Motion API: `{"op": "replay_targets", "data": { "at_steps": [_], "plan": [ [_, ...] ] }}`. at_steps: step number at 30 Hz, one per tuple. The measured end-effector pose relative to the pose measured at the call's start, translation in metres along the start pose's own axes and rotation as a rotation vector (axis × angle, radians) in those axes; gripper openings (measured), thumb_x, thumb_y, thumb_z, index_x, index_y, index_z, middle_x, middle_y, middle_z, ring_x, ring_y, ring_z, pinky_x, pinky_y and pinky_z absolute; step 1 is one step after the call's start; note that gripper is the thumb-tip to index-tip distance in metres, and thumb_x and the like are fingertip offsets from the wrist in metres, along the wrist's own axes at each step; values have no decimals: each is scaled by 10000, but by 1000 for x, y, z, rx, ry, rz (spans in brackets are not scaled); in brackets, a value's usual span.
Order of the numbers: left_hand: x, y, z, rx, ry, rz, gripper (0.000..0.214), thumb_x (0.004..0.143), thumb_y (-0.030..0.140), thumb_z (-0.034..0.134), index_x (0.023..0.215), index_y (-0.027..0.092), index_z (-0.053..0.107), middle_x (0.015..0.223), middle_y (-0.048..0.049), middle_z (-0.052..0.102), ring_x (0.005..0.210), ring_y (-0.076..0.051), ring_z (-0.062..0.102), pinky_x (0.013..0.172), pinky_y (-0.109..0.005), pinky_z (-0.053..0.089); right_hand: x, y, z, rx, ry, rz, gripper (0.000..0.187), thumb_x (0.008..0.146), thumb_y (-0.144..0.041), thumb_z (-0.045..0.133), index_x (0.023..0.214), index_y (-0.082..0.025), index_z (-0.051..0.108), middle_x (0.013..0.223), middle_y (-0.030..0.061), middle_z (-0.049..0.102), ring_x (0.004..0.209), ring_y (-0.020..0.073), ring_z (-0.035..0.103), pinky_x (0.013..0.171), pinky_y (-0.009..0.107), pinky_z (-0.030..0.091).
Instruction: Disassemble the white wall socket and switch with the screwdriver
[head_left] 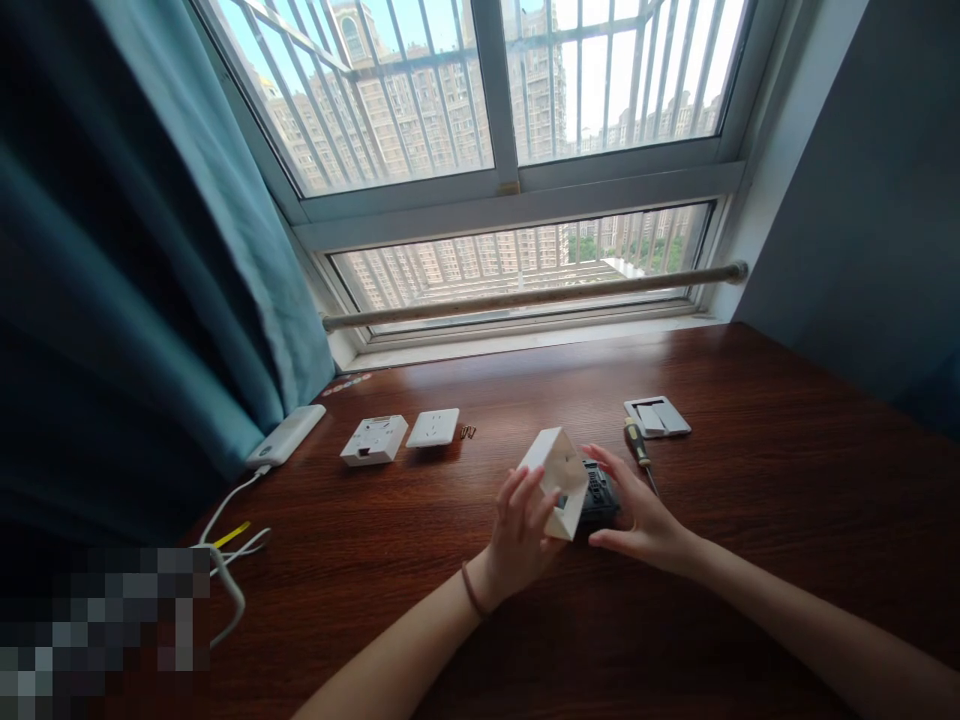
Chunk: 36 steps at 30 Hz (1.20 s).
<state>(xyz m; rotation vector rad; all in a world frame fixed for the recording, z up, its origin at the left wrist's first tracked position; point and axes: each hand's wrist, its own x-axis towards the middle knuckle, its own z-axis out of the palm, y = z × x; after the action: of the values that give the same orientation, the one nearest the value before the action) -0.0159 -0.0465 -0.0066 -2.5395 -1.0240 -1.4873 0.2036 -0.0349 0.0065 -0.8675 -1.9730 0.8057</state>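
Observation:
My left hand (525, 515) grips a white open-sided plastic box (564, 470), tilted up on its edge above the table. Beside it, on the right, a dark grey module (598, 492) with slots shows; the white box partly covers it. My right hand (641, 515) curves around the module's right side, thumb and fingers spread apart. Its fingertips are close to the module's upper edge, and I cannot tell whether they touch. Right of that hand, a screwdriver (637, 443) with a yellow and black handle leans by a white switch panel (658, 416).
On the brown table (420, 590), a white mounting box (374, 440), a white socket plate (433, 427) and several small screws (468, 432) lie left of my hands. A white power bank (288, 436) with a cable (234, 490) rests by the blue curtain (247, 300). A window (510, 190) stands behind.

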Motion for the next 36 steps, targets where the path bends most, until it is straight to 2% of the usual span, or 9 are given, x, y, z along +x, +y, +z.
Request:
{"op": "replay_targets", "data": {
  "at_steps": [5,8,11,13,15,19,25,29,36],
  "plan": [
    [-9,16,-7,-122,-359,143,570,752,124,615,1162,494,474,1221,59,568,1130,-189,520,1025,-348,314,-11,-15,19,98,45,23,1013,627,-321,742,1411,-290,102,1423,93,294,1286,314,317,1054,467,310],
    [-4,24,-2,-127,-182,89,737,710,144,672,1252,516,338,1434,63,309,1293,-245,340,1074,-430,234,-12,-17,21,140,94,51,949,642,-313,733,1399,-288,162,1411,97,318,1274,318,335,1046,465,323],
    [6,30,6,-264,38,-212,1110,543,255,812,1376,396,93,1507,-46,12,1366,-348,82,1084,-527,163,-11,-17,18,209,133,89,877,664,-328,722,1382,-273,222,1396,109,343,1260,321,354,1025,469,343],
    [13,35,9,-537,-8,-462,1222,459,325,846,1393,292,59,1478,-144,110,1341,-375,162,1061,-525,234,-11,-17,16,264,145,103,839,685,-348,706,1376,-261,239,1391,116,350,1259,318,353,1025,472,336],
    [18,40,11,-871,-155,-656,1118,499,352,825,1375,229,143,1361,-178,352,1233,-356,383,983,-485,365,-11,-16,15,313,151,102,813,707,-368,687,1375,-247,239,1392,123,346,1269,313,339,1043,478,302],
    [23,48,8,-1160,-268,-778,814,617,282,763,1285,201,305,1174,-130,528,1054,-281,545,870,-395,460,-9,-19,16,389,127,76,798,725,-408,667,1374,-252,229,1403,113,319,1289,296,309,1059,457,282],
    [35,44,-8,-858,9,-814,804,643,298,739,1283,223,257,1263,-129,431,1145,-253,477,961,-379,402,-4,-20,14,422,108,47,735,743,-480,621,1352,-251,278,1391,106,309,1292,294,289,1065,449,273],
    [34,23,-42,-318,166,-838,818,631,360,731,1298,228,277,1274,-114,386,1141,-261,455,983,-429,369,-3,-17,9,417,165,101,630,787,-410,595,1324,-266,299,1367,99,322,1269,265,320,1079,438,257],
    [-38,-44,-115,591,314,-866,925,594,451,702,1335,115,264,1232,-164,347,1173,-325,382,994,-458,354,-6,-24,7,364,130,109,561,813,-310,579,1309,-275,318,1336,87,345,1226,242,370,1065,417,307]
  ]
}}
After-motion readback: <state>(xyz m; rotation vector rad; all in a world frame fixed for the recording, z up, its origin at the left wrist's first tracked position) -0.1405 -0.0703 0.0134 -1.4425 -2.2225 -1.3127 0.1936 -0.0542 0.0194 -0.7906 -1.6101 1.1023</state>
